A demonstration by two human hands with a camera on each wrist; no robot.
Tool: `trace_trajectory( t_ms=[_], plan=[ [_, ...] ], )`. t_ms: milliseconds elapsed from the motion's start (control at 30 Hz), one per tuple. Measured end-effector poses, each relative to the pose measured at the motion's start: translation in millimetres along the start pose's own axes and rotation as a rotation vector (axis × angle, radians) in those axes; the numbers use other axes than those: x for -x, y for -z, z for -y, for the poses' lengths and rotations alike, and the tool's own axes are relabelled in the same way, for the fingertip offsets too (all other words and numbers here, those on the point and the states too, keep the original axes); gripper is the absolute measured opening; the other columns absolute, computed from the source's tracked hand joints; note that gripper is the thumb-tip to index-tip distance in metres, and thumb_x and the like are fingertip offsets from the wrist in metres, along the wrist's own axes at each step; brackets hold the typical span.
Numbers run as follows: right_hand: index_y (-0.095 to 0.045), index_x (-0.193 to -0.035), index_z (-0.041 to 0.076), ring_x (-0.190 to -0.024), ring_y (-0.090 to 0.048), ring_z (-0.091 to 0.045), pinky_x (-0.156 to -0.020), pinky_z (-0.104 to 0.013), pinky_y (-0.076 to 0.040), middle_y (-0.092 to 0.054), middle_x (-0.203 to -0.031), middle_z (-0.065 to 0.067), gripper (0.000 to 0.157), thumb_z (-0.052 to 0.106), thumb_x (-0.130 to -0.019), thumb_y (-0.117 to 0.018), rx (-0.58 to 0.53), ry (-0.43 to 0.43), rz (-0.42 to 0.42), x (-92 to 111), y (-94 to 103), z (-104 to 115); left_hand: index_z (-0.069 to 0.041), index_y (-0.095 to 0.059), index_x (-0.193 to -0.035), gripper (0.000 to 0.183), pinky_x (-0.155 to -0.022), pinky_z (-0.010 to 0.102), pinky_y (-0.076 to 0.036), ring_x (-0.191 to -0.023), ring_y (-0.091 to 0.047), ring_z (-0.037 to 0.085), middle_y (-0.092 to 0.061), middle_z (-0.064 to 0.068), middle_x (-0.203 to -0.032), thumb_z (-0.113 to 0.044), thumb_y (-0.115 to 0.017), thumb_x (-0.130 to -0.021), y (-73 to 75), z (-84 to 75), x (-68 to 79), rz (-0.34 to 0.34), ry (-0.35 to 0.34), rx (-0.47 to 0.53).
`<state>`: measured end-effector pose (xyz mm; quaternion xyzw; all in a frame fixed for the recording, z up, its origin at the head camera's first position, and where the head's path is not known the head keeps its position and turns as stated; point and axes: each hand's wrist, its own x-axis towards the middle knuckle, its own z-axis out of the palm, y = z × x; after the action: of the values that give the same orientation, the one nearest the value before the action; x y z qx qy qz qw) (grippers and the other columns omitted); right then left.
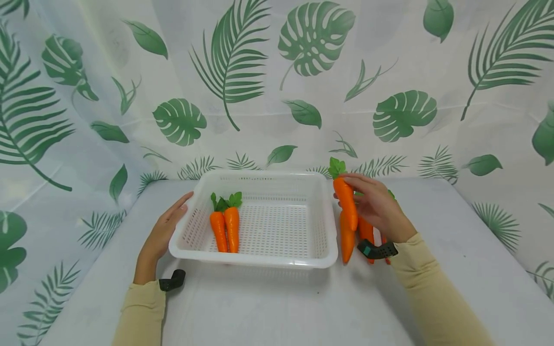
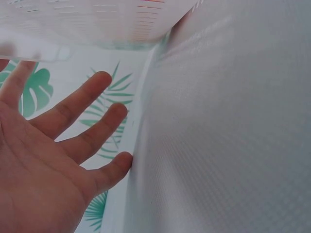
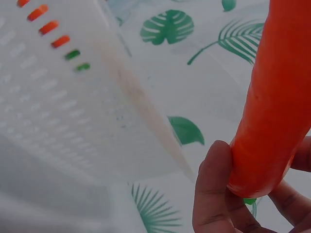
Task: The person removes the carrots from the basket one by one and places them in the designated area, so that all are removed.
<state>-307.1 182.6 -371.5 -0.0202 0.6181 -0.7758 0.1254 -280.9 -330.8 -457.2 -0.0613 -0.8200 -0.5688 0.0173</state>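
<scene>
A white plastic basket [image 1: 277, 262] with slotted walls stands in the middle of the table. Two orange carrots [image 1: 232, 223] with green leaf tops lie side by side in its left part. My left hand [image 1: 166, 228] rests at the basket's left rim; in the left wrist view its fingers [image 2: 92, 138] are spread and straight beneath the rim. Just beyond the right wall, my right hand [image 1: 381, 204] pinches another carrot [image 1: 346, 202] near its leafy top, the tip pointing down. In the right wrist view that carrot [image 3: 272, 107] sits between thumb and fingers.
Several more carrots [image 1: 347, 245] lie on the white table [image 1: 242, 307] right of the basket, partly hidden behind the right hand and the held carrot. A white curtain [image 1: 259, 134] with green leaf prints hangs behind the table. Each wrist wears a black band [image 1: 376, 250].
</scene>
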Motion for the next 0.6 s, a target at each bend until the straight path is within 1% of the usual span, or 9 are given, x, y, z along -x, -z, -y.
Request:
trace_trajectory(
  t_ms=[233,333,367,433,500,600],
  plan=[
    [-0.045,-0.159,0.007,-0.123,-0.059,-0.029,-0.099,-0.037,-0.057,-0.048,-0.147,-0.006,0.063,0.037,-0.108,-0.066,-0.013,-0.003,-0.013,10.1,25.0,-1.9,-0.028,-0.031,-0.171,0.059,-0.087,0.027,-0.058,-0.12,-0.059,0.023,-0.038,0.013,-0.17,-0.048,-0.039,-0.116,-0.3,0.8,-0.5,-0.001,-0.001,0.003],
    [-0.045,-0.16,0.008,-0.126,-0.056,-0.029,-0.097,-0.034,-0.057,-0.05,-0.145,-0.003,0.063,0.038,-0.108,-0.066,-0.001,-0.008,-0.029,12.4,33.6,-1.6,-0.028,-0.031,-0.171,0.059,-0.088,0.026,-0.057,-0.122,-0.058,0.024,-0.037,0.012,-0.17,-0.048,-0.039,-0.116,-0.5,0.7,-0.2,0.0,-0.005,0.004],
    [-0.046,-0.159,0.009,-0.127,-0.055,-0.029,-0.097,-0.034,-0.057,-0.051,-0.144,-0.001,0.063,0.039,-0.108,-0.067,0.006,-0.011,-0.035,13.1,36.3,-1.7,-0.027,-0.031,-0.171,0.059,-0.088,0.026,-0.057,-0.122,-0.058,0.023,-0.037,0.013,-0.17,-0.048,-0.04,-0.116,-0.6,0.4,0.2,0.0,-0.004,0.005],
    [-0.048,-0.159,0.011,-0.125,-0.058,-0.027,-0.096,-0.034,-0.058,-0.053,-0.142,-0.001,0.062,0.04,-0.108,-0.067,0.025,-0.019,-0.048,14.7,41.9,-1.7,-0.027,-0.03,-0.172,0.06,-0.088,0.026,-0.057,-0.122,-0.057,0.024,-0.037,0.013,-0.17,-0.048,-0.039,-0.116,-0.6,-0.4,0.6,-0.001,-0.003,0.002],
    [-0.052,-0.156,0.013,-0.12,-0.062,-0.025,-0.095,-0.034,-0.058,-0.056,-0.139,0.0,0.058,0.041,-0.107,-0.067,0.035,-0.021,-0.059,16.9,48.4,-2.0,-0.027,-0.03,-0.172,0.06,-0.088,0.026,-0.057,-0.122,-0.058,0.024,-0.037,0.013,-0.17,-0.048,-0.039,-0.116,-0.7,-0.8,0.8,0.0,-0.005,-0.002],
    [-0.059,-0.151,0.017,-0.116,-0.063,-0.022,-0.095,-0.035,-0.059,-0.06,-0.136,0.003,0.049,0.039,-0.107,-0.068,0.007,-0.02,-0.061,21.0,59.7,-2.8,-0.027,-0.03,-0.172,0.06,-0.089,0.025,-0.057,-0.122,-0.057,0.023,-0.037,0.013,-0.17,-0.048,-0.039,-0.117,-1.3,-0.4,0.8,0.003,-0.008,0.0]
  ],
)
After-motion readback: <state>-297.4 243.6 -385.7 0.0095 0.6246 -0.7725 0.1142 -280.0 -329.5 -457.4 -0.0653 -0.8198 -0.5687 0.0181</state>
